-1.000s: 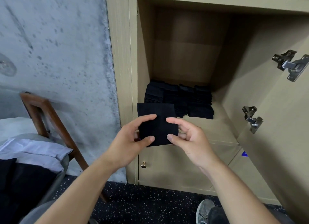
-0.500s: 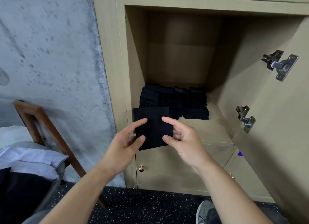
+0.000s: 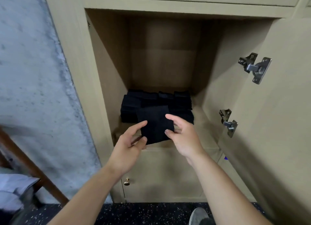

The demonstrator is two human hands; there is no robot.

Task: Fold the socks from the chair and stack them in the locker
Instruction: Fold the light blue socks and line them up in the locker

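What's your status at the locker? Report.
Both hands, left hand and right hand, pinch folded sock over locker shelf. Stacked socks behind. Nothing blocking.

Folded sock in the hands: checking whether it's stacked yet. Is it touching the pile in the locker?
Cannot tell. In the head view the folded sock overlaps the black pile, black on black, so no gap or contact shows.

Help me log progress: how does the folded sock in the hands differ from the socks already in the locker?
The folded sock is a single piece held in the air by the left hand and right hand; the stacked socks lie in piles on the locker shelf. The folded sock is at the shelf's front; the stacked socks sit farther back. Both are black and folded square.
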